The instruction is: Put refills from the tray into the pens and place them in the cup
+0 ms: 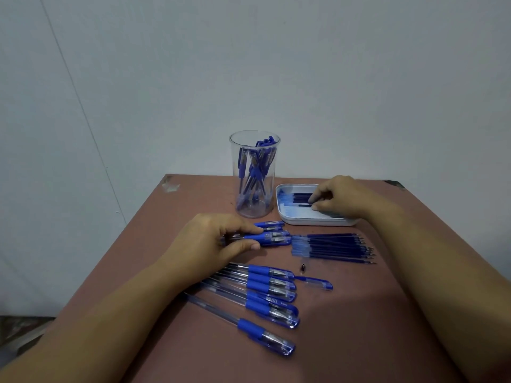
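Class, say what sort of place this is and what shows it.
Probably a simple indoor workspace: a brown table against a bare wall, a clear cup of pens, a white tray of refills.

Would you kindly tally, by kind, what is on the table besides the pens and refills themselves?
clear cup: 1
white tray: 1
loose pen cap: 1
small dark tip: 1
Total: 4
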